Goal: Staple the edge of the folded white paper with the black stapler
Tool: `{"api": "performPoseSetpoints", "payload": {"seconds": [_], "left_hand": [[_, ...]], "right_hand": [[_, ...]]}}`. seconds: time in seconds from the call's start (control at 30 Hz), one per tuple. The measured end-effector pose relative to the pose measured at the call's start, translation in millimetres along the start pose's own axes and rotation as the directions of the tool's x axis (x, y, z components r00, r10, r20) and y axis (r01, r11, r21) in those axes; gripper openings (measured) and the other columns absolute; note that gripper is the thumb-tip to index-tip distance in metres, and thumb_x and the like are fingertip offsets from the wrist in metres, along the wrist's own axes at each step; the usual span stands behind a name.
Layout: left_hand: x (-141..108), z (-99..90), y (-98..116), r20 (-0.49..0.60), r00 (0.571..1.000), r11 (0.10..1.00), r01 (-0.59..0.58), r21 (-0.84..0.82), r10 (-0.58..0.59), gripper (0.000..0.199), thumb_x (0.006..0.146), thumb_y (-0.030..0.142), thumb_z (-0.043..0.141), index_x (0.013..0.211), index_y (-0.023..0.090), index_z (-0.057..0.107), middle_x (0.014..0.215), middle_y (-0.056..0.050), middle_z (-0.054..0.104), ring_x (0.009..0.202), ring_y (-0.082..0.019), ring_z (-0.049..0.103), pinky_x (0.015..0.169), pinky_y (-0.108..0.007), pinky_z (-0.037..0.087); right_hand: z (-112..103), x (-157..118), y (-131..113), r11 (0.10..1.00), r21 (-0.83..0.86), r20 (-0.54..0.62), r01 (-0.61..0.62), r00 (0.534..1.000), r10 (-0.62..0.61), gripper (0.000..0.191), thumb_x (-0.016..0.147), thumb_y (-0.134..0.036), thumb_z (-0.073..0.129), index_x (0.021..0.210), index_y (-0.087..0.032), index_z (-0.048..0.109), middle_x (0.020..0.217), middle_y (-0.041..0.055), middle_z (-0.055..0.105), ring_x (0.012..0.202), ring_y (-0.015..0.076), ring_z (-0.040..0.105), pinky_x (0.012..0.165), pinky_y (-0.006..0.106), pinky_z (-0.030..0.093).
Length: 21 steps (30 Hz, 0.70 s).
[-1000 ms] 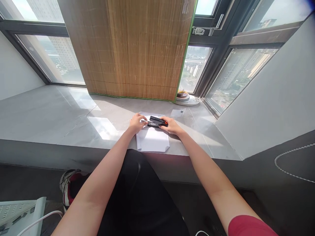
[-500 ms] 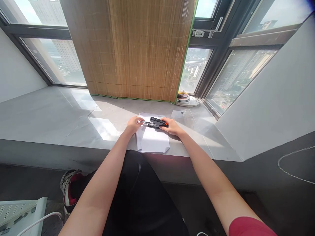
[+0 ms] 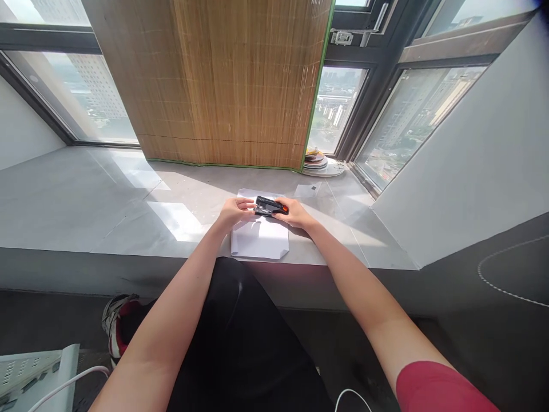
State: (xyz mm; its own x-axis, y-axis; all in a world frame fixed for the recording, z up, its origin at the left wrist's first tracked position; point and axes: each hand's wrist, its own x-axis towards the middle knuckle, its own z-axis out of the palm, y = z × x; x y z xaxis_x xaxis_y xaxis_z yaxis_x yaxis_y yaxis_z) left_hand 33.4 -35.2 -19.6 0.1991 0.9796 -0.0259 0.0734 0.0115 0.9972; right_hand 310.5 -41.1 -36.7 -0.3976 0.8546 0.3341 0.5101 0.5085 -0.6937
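A black stapler [image 3: 274,206] with an orange patch at its right end is held just over white paper sheets [image 3: 259,240] on the window sill. My right hand [image 3: 295,214] is closed round the stapler's right end. At the other end, the bent fingers of my left hand [image 3: 235,211] press together against the stapler's tip. The stapler's top arm stands slightly apart from its base, and a bit of silver metal shows between them. My left fingertips are partly hidden by the hand itself.
A small clear plastic piece [image 3: 307,190] lies right of the paper. Stacked plates [image 3: 317,163] stand in the window corner. A bamboo blind [image 3: 214,86] hangs behind the sill. My knee [image 3: 231,286] is against the sill's front edge. A white slotted object [image 3: 38,372] stands lower left.
My left hand has moved in close to the stapler; the thin metal part that stuck out at its left end is now pushed in. The whole view has shifted slightly.
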Motion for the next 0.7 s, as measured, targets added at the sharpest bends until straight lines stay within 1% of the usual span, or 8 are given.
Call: {"api": "performPoseSetpoints", "payload": {"seconds": [0.13, 0.27, 0.4, 0.47, 0.53, 0.57, 0.63, 0.7], "left_hand": [[4, 2.4, 5, 0.034, 0.995, 0.995, 0.097, -0.032, -0.096, 0.056, 0.047, 0.017, 0.097, 0.1, 0.015, 0.081, 0.122, -0.02, 0.082, 0.093, -0.033, 0.081, 0.076, -0.042, 0.067], [4, 6.9, 6, -0.009, 0.991, 0.991, 0.132, 0.024, -0.132, 0.047, 0.051, 0.012, 0.09, 0.096, 0.017, 0.083, 0.118, -0.016, 0.084, 0.088, -0.03, 0.08, 0.07, -0.038, 0.063], [2, 11.2, 2, -0.085, 0.994, 0.991, 0.084, 0.109, -0.075, 0.026, 0.068, 0.025, 0.086, 0.092, 0.018, 0.081, 0.101, -0.013, 0.084, 0.084, -0.027, 0.077, 0.071, -0.039, 0.062], [5, 10.9, -1, -0.173, 0.983, 0.97, -0.01, 0.243, 0.053, 0.015, 0.077, 0.027, 0.079, 0.091, 0.021, 0.077, 0.095, -0.01, 0.083, 0.086, -0.027, 0.075, 0.077, -0.041, 0.062], [14, 10.9, -3, -0.234, 0.944, 0.895, -0.113, 0.432, 0.232, 0.009, 0.082, 0.022, 0.071, 0.09, 0.023, 0.075, 0.094, -0.007, 0.082, 0.093, -0.027, 0.073, 0.085, -0.042, 0.06], [21, 11.9, -3, -0.231, 0.925, 0.84, -0.144, 0.524, 0.302, 0.01, 0.082, 0.019, 0.069, 0.09, 0.024, 0.075, 0.095, -0.008, 0.081, 0.096, -0.029, 0.072, 0.089, -0.043, 0.059], [38, 17.2, -1, -0.169, 0.911, 0.717, -0.17, 0.676, 0.375, 0.014, 0.082, 0.016, 0.067, 0.091, 0.024, 0.075, 0.101, -0.01, 0.079, 0.104, -0.032, 0.069, 0.095, -0.046, 0.056], [56, 26.3, 0, -0.052, 0.915, 0.579, -0.208, 0.789, 0.401, 0.019, 0.085, 0.015, 0.066, 0.098, 0.022, 0.077, 0.109, -0.014, 0.078, 0.112, -0.036, 0.065, 0.099, -0.049, 0.053]], "right_hand": [[0, 2, 3, 1.0, 0.001, -0.005, 0.017, 1.0, -0.017, 0.033, 0.089, -0.036, 0.074, 0.119, -0.023, 0.074, 0.11, 0.0044, 0.077, 0.097, 0.0239, 0.068, 0.093, 0.04, 0.055], [5, 5, 5, 0.999, -0.022, -0.008, 0.026, 1.0, -0.027, 0.032, 0.09, -0.036, 0.074, 0.119, -0.023, 0.073, 0.114, 0.0061, 0.077, 0.102, 0.0256, 0.07, 0.096, 0.041, 0.056], [12, 7, -4, 0.994, -0.084, -0.025, 0.063, 0.998, -0.066, 0.047, 0.088, -0.033, 0.078, 0.134, -0.025, 0.07, 0.128, 0.0083, 0.077, 0.116, 0.0291, 0.071, 0.104, 0.044, 0.055], [14, 6, -10, 0.991, -0.119, -0.048, 0.063, 0.996, -0.069, 0.047, 0.087, -0.029, 0.079, 0.133, -0.027, 0.071, 0.127, 0.008, 0.078, 0.115, 0.0301, 0.072, 0.105, 0.045, 0.055], [11, 5, -12, 0.99, -0.143, -0.142, 0.018, 0.989, -0.039, 0.038, 0.085, -0.027, 0.079, 0.124, -0.027, 0.075, 0.118, 0.0074, 0.08, 0.11, 0.0307, 0.073, 0.103, 0.045, 0.056], [7, 4, -11, 0.99, -0.139, -0.218, -0.018, 0.976, -0.013, 0.035, 0.085, -0.028, 0.078, 0.12, -0.026, 0.075, 0.114, 0.0072, 0.081, 0.107, 0.0307, 0.074, 0.101, 0.045, 0.057], [-4, 2, -4, 0.991, -0.098, -0.387, -0.094, 0.921, 0.049, 0.031, 0.086, -0.032, 0.076, 0.116, -0.025, 0.073, 0.108, 0.0071, 0.08, 0.101, 0.0304, 0.074, 0.098, 0.046, 0.059], [-19, -2, 8, 0.985, -0.058, -0.517, -0.162, 0.849, 0.109, 0.029, 0.088, -0.036, 0.073, 0.114, -0.025, 0.071, 0.106, 0.0078, 0.08, 0.098, 0.0304, 0.073, 0.096, 0.049, 0.061]]}}
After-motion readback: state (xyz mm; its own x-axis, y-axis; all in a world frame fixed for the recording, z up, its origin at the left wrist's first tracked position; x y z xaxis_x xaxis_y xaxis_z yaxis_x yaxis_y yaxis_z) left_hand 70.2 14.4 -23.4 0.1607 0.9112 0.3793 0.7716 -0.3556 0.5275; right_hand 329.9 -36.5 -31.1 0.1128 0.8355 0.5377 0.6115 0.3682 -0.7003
